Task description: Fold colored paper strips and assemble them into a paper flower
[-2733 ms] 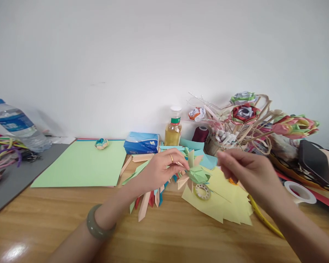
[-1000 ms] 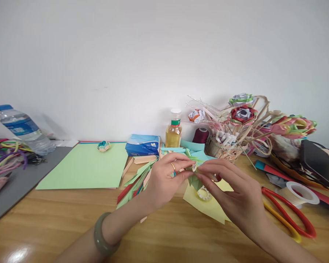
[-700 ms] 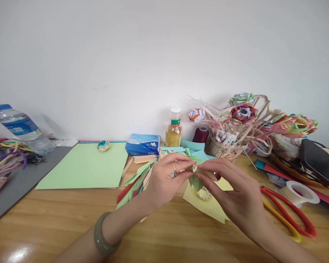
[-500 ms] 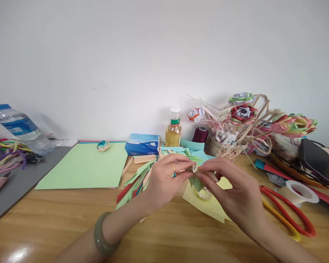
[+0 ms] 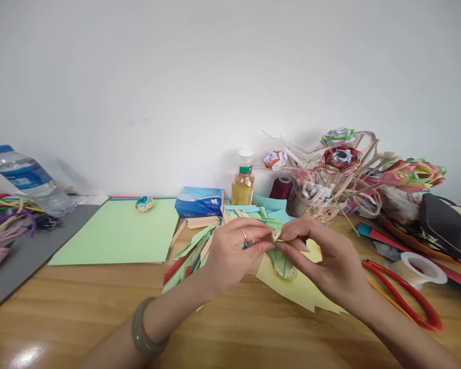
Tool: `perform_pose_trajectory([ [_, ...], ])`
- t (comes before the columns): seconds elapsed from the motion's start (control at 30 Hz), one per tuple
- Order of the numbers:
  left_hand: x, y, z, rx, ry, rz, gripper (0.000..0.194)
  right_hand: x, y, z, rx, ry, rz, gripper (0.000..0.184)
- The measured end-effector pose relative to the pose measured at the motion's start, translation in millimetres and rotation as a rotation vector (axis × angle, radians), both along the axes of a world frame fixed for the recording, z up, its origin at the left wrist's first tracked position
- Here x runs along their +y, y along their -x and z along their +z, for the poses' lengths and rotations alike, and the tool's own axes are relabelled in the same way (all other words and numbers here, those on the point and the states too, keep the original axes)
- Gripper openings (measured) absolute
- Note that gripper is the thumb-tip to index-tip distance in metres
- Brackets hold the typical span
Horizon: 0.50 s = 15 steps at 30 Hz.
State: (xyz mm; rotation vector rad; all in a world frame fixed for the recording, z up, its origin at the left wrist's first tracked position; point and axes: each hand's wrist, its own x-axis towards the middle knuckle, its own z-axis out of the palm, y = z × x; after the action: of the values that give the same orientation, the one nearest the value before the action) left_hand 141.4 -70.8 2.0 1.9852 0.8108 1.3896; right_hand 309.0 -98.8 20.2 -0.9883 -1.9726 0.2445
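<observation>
Between my two hands is a small bundle of folded paper (image 5: 280,256), with green, cream and a little blue showing. My left hand (image 5: 234,251) pinches its left side between thumb and fingers. On the other side, my right hand (image 5: 322,256) grips it with thumb and forefinger, and a pale folded strip sticks out past those fingers. Much of the folded work is hidden by the fingertips. Yellow paper (image 5: 284,287) lies on the table below, with a roll of tape (image 5: 285,273) on it, partly covered by the green paper.
Folded paper strips (image 5: 192,251) lie left of my hands. Green sheets (image 5: 115,236) carry a small paper flower (image 5: 144,204). Behind stand a tissue pack (image 5: 198,202), an oil bottle (image 5: 243,184) and paper flowers (image 5: 341,156). Red-handled scissors (image 5: 407,297) and a ribbon spool (image 5: 418,269) are right.
My right hand has shifted slightly left and turned a little at the fold. The green paper hangs lower over the tape roll. My left hand stays nearly in place.
</observation>
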Motion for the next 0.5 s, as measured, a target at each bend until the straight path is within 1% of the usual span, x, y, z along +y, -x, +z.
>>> perform_pose_trajectory([
  [0.1, -1.9, -0.1, 1.2, -0.013, 0.059, 0.005, 0.006, 0.6, -1.9, 0.5, 0.045, 0.144, 0.02, 0.002],
  [0.2, -2.7, -1.1, 0.6, -0.04, 0.145, 0.003, 0.009, 1.9, -3.8, 1.8, 0.082, 0.261, 0.071, 0.009],
  [0.4, -2.1, -5.3, -0.2, -0.175, 0.325, -0.145, 0.014, 7.1, -6.4, -1.4, 0.16, 0.441, 0.174, 0.014],
  [0.5, -3.0, -6.3, -1.1, -0.209, 0.351, -0.165, 0.016, 9.0, -6.4, -4.5, 0.199, 0.498, 0.197, 0.015],
])
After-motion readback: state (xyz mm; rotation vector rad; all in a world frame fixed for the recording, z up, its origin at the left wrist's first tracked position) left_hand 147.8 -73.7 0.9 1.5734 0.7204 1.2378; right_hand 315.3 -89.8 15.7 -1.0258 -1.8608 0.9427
